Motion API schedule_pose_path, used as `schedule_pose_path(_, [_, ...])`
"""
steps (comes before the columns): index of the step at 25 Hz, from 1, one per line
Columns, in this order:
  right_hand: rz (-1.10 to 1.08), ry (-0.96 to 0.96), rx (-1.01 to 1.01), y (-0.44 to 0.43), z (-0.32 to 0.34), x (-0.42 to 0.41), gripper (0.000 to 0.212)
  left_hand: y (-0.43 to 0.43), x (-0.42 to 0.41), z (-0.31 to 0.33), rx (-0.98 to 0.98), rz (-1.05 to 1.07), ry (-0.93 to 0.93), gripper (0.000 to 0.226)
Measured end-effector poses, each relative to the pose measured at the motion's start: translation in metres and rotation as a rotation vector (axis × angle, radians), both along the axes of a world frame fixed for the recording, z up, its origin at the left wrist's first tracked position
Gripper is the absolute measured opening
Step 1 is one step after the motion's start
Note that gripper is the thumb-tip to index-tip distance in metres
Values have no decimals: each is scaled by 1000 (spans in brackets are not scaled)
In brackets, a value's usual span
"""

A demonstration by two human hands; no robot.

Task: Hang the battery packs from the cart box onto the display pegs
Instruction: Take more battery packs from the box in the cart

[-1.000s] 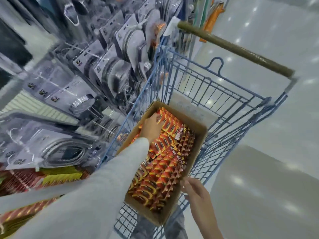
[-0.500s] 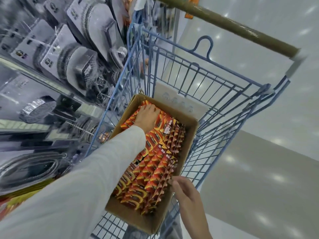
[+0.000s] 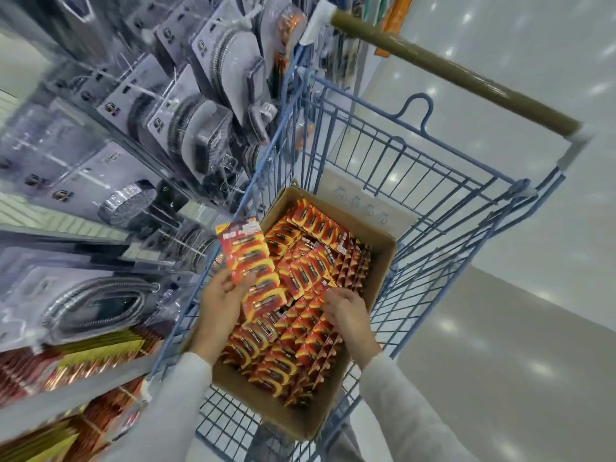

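An open cardboard box (image 3: pixel 383 258) sits in a blue wire cart (image 3: pixel 416 181) and is packed with red-and-orange battery packs (image 3: pixel 300 348). My left hand (image 3: pixel 221 300) grips a fanned stack of battery packs (image 3: pixel 251 265), lifted above the box's left side. My right hand (image 3: pixel 346 311) rests with curled fingers on the packs in the middle of the box; whether it holds one I cannot tell. On the lower left, display pegs carry red and yellow battery packs (image 3: pixel 83 365).
Blister packs of shower hoses and shower heads (image 3: pixel 186 128) hang on the shelving left of the cart. The cart's brown handle bar (image 3: pixel 456 75) crosses the upper right. Grey shop floor (image 3: pixel 500 361) lies to the right.
My left hand has lifted a stack of packs out of the box's far end toward me. My right hand has left the box's near edge and come onto the packs.
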State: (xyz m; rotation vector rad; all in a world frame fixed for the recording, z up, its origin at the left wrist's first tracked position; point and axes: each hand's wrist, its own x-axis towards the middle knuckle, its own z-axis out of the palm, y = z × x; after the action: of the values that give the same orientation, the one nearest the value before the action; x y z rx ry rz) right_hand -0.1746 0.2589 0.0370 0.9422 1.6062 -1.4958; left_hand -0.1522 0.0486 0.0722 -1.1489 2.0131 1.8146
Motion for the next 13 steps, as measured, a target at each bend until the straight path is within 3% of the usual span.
schedule_pose_path(3, [-77, -129, -105, -34, -26, -37, 42, 0, 67, 19, 60, 128, -69, 22])
schedule_pose_path(6, [-40, -117, -121, -63, -46, -57, 54, 4, 111, 20, 112, 253, -158, 15])
schedule_pose_path(10, [-15, -128, -128, -94, -76, -69, 51, 3, 140, 9, 136, 361, -267, 31])
schedule_pose_path(11, [1, -142, -126, -102, -90, -70, 62, 2, 143, 8, 128, 365, -279, 36])
schedule_pose_path(13, [-74, -226, 27, -115, -120, -66, 106, 0, 145, 7, 116, 347, -277, 40])
